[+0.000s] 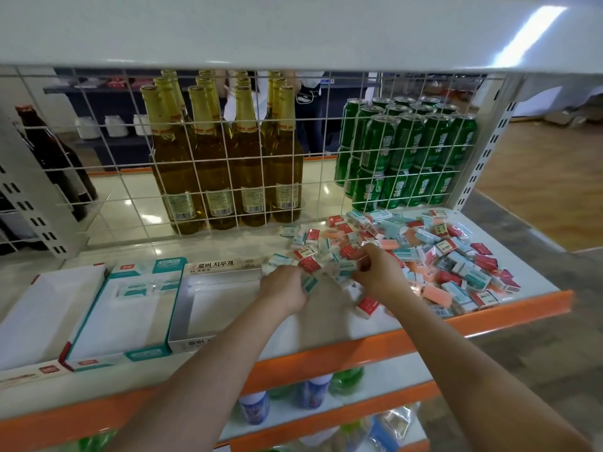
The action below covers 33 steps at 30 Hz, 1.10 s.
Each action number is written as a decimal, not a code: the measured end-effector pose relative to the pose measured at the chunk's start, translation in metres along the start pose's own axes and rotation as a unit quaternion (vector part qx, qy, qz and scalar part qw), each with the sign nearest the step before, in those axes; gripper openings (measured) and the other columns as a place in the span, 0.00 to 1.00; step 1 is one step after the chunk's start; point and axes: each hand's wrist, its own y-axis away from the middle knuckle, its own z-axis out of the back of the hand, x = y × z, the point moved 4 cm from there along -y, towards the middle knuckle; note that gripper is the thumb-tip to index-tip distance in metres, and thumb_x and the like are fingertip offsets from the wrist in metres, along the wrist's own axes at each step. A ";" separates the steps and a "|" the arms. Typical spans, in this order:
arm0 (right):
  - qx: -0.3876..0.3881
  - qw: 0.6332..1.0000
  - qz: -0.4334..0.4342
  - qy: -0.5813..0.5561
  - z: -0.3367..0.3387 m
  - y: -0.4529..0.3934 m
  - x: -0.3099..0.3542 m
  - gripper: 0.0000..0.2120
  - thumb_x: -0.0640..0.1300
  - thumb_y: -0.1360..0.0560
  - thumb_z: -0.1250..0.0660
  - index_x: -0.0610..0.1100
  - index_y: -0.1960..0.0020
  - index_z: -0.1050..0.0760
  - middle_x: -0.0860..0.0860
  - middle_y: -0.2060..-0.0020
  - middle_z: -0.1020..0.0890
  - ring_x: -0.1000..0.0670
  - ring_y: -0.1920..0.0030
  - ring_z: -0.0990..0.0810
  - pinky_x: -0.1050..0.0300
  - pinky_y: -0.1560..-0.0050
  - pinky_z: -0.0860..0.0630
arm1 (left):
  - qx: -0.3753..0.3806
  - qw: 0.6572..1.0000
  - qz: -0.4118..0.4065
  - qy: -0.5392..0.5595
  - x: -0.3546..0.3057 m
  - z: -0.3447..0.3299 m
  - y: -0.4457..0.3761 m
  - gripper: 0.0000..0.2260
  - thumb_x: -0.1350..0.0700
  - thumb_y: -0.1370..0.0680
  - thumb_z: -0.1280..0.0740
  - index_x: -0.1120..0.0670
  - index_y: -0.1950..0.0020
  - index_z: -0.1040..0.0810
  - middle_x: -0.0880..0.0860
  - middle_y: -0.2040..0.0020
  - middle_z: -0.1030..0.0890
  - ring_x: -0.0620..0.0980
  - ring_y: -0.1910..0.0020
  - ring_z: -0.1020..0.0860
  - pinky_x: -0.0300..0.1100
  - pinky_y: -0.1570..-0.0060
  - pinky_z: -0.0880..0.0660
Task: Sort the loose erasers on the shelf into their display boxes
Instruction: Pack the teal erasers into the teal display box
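Note:
A heap of loose erasers (434, 252) in red, teal and pink wrappers covers the right half of the white shelf (326, 324). Three display boxes stand on the left: a white one (39, 308), a teal-trimmed one (127, 308) with a couple of teal erasers inside, and a silver one (212, 305) with Korean lettering. My left hand (284, 288) grips teal-wrapped erasers at the silver box's right edge. My right hand (378, 272) pinches a teal eraser at the heap's left edge. A red eraser (367, 306) lies just below my right wrist.
A white wire grid (228, 177) backs the shelf; behind it stand amber bottles (225, 164) and green cans (404, 158). An orange strip (359, 350) edges the shelf front. Lower shelves hold bottles (254, 407). The upper shelf (293, 31) overhangs.

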 end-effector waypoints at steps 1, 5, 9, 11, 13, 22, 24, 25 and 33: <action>-0.001 1.000 -0.003 -0.005 0.001 0.001 0.000 0.10 0.33 0.28 0.34 0.42 0.48 0.28 0.53 0.66 0.26 0.57 0.67 0.28 0.64 0.69 0.33 | -0.002 1.000 0.003 -0.006 -0.001 0.000 0.001 0.11 0.57 0.25 0.35 0.55 0.43 0.25 0.55 0.46 0.22 0.55 0.45 0.24 0.44 0.49 0.28; -0.007 1.000 -0.007 -0.025 0.004 0.005 -0.003 0.10 0.32 0.28 0.34 0.40 0.47 0.27 0.50 0.64 0.25 0.51 0.64 0.28 0.64 0.68 0.33 | -0.020 1.000 -0.003 -0.006 -0.003 0.000 0.005 0.10 0.55 0.25 0.35 0.53 0.44 0.25 0.55 0.45 0.23 0.57 0.43 0.25 0.45 0.49 0.29; -0.019 0.998 -0.015 -0.059 0.008 0.009 -0.006 0.12 0.31 0.28 0.36 0.40 0.46 0.26 0.52 0.66 0.27 0.52 0.64 0.28 0.65 0.69 0.33 | -0.024 0.999 0.000 0.035 0.000 0.001 0.011 0.07 0.60 0.24 0.37 0.53 0.48 0.25 0.55 0.44 0.24 0.56 0.43 0.26 0.43 0.51 0.30; -0.024 0.998 -0.015 -0.064 0.009 0.010 -0.005 0.12 0.31 0.28 0.37 0.40 0.46 0.26 0.52 0.66 0.26 0.50 0.63 0.27 0.64 0.68 0.33 | -0.042 0.997 0.006 0.067 0.000 0.006 0.015 0.05 0.60 0.24 0.37 0.51 0.52 0.26 0.54 0.45 0.22 0.55 0.45 0.25 0.43 0.51 0.29; -0.027 0.997 -0.016 -0.067 0.010 0.012 -0.004 0.12 0.30 0.27 0.38 0.41 0.46 0.25 0.50 0.63 0.24 0.50 0.63 0.27 0.65 0.69 0.32 | -0.063 0.989 0.020 0.134 0.001 0.011 0.015 0.04 0.60 0.24 0.36 0.51 0.54 0.26 0.54 0.47 0.21 0.54 0.49 0.23 0.44 0.53 0.27; -0.011 0.991 -0.016 -0.129 0.002 0.018 0.012 0.12 0.29 0.27 0.38 0.42 0.48 0.25 0.42 0.57 0.21 0.43 0.54 0.21 0.58 0.60 0.27 | -0.110 0.938 0.044 0.326 0.024 0.037 0.021 0.09 0.65 0.23 0.37 0.58 0.45 0.20 0.57 0.43 0.20 0.53 0.47 0.23 0.36 0.56 0.28; -0.007 0.991 -0.012 -0.136 -0.001 0.020 0.015 0.12 0.28 0.27 0.39 0.40 0.48 0.25 0.45 0.58 0.21 0.45 0.54 0.22 0.56 0.55 0.26 | -0.105 0.937 0.041 0.330 0.028 0.040 0.026 0.11 0.66 0.22 0.39 0.58 0.45 0.20 0.57 0.44 0.20 0.51 0.48 0.23 0.36 0.56 0.27; -0.003 0.990 -0.006 -0.142 -0.003 0.021 0.017 0.12 0.27 0.28 0.39 0.40 0.49 0.25 0.45 0.58 0.22 0.45 0.54 0.22 0.56 0.55 0.26 | -0.106 0.938 0.041 0.326 0.030 0.042 0.029 0.12 0.66 0.22 0.40 0.58 0.44 0.20 0.57 0.43 0.20 0.51 0.47 0.23 0.36 0.55 0.26; 0.018 0.984 0.028 -0.174 -0.019 0.026 0.032 0.12 0.27 0.28 0.39 0.42 0.52 0.27 0.44 0.57 0.22 0.46 0.55 0.23 0.58 0.57 0.25 | -0.133 0.943 0.064 0.297 0.053 0.050 0.049 0.13 0.64 0.20 0.42 0.55 0.43 0.21 0.53 0.40 0.21 0.48 0.46 0.24 0.28 0.68 0.31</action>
